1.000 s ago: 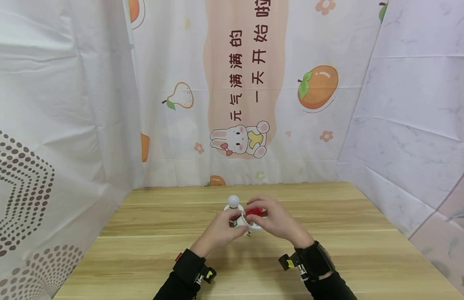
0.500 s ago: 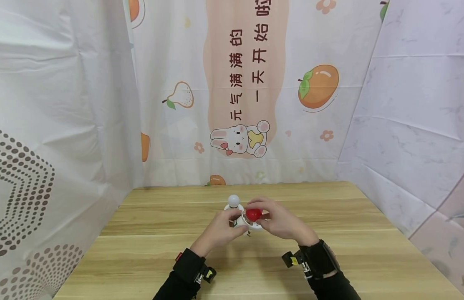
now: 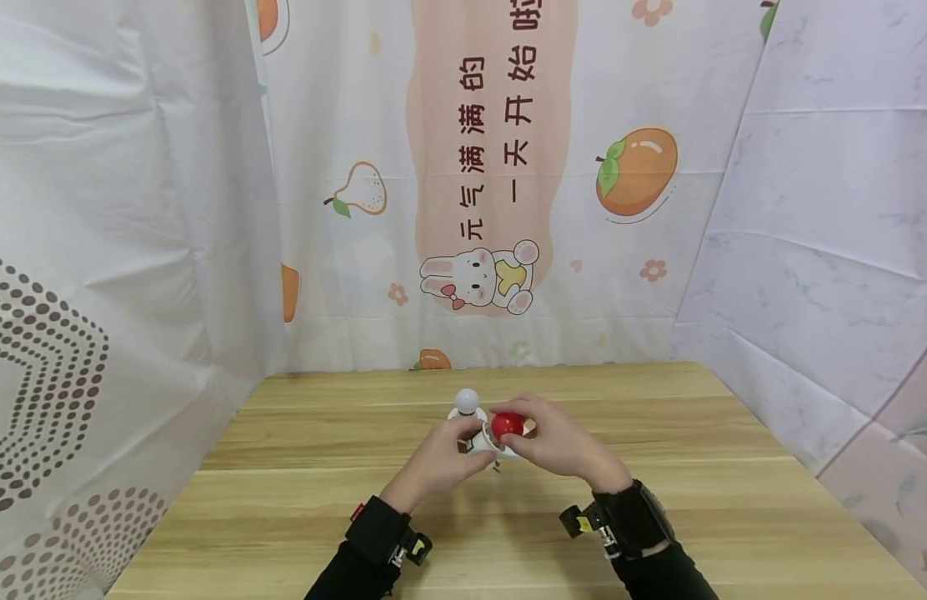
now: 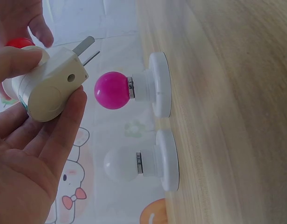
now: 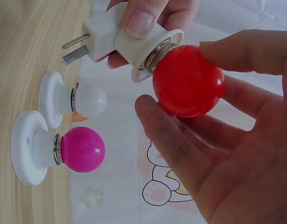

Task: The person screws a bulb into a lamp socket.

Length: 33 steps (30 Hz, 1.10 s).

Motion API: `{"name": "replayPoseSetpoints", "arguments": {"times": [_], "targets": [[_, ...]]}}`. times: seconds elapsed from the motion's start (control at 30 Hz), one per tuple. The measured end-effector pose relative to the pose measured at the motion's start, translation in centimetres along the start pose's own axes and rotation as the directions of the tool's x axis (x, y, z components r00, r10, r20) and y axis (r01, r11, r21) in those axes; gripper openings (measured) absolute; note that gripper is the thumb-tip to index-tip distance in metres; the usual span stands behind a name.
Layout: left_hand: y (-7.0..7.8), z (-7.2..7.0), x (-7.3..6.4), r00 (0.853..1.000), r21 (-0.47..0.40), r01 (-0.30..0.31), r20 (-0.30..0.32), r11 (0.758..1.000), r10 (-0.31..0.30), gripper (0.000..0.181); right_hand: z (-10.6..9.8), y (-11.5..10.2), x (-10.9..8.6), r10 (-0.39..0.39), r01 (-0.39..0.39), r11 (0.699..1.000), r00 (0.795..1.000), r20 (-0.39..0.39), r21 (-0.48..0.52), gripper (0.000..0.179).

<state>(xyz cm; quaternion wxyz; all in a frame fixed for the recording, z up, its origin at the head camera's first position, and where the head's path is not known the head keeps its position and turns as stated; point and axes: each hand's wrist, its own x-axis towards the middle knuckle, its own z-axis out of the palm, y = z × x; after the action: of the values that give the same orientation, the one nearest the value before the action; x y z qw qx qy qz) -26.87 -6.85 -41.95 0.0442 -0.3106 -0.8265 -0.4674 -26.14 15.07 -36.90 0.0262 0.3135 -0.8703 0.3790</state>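
My left hand (image 3: 438,458) grips a white plug-in lamp socket (image 4: 55,88), its two metal prongs pointing away from the bulb. At the socket's mouth sits a round red light bulb (image 5: 187,81), part of its metal screw base showing between glass and rim. Fingers and thumb of my right hand (image 3: 557,442) surround the red bulb. Beyond the hands, a pink bulb (image 4: 112,90) and a white bulb (image 4: 121,164) stand in round white lamp holders. In the head view the pink bulb is hidden behind my right hand.
The lamp holders (image 5: 28,149) stand side by side on the wooden table (image 3: 321,492). A printed curtain (image 3: 343,275) hangs behind the table's far edge, with more sheets at left and right.
The fingers of my right hand have shifted around the red bulb, leaving more of it showing. My right wrist moved slightly right, then a little back. My left hand and the socket stay put.
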Motion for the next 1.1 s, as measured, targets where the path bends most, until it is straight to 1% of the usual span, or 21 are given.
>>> {"name": "replayPoseSetpoints", "arguments": {"times": [0.13,0.4,0.57,0.73,0.8,0.87,1.03,1.1], "targets": [[0.12,-0.01,-0.02,1.000,0.004,-0.001,0.001,1.000,0.001,0.026,0.04,0.11,0.00,0.029,-0.029,1.000,1.000,-0.011,-0.007,0.038],[-0.16,0.10,0.05,1.000,0.014,-0.013,-0.007,1.000,0.013,0.024,0.14,0.19,0.15,0.097,-0.097,0.995,0.995,-0.004,0.027,0.040],[-0.10,0.08,0.01,1.000,0.017,-0.009,-0.008,1.000,0.009,0.024,0.21,0.22,0.20,0.125,-0.125,0.992,0.992,-0.011,0.031,0.044],[0.02,-0.02,0.03,1.000,0.020,0.001,-0.011,1.000,-0.001,0.025,0.31,0.24,0.23,0.153,-0.152,0.988,0.988,-0.035,0.024,0.046],[0.03,-0.04,0.05,1.000,0.020,-0.002,-0.010,1.000,0.002,0.025,0.39,0.35,0.30,0.141,-0.140,0.990,0.989,-0.054,0.023,0.047],[0.02,-0.05,0.06,1.000,0.019,-0.004,-0.011,1.000,0.004,0.026,0.50,0.50,0.39,0.106,-0.103,0.994,0.992,-0.073,0.040,0.045],[0.08,-0.09,-0.01,1.000,0.012,-0.007,-0.010,1.000,0.007,0.028,0.68,0.62,0.43,-0.030,0.040,0.995,0.993,-0.111,0.091,0.036],[0.07,-0.11,-0.03,1.000,0.010,-0.007,-0.009,1.000,0.007,0.028,0.67,0.52,0.43,-0.074,0.084,0.993,0.990,-0.120,0.079,0.029]]}}
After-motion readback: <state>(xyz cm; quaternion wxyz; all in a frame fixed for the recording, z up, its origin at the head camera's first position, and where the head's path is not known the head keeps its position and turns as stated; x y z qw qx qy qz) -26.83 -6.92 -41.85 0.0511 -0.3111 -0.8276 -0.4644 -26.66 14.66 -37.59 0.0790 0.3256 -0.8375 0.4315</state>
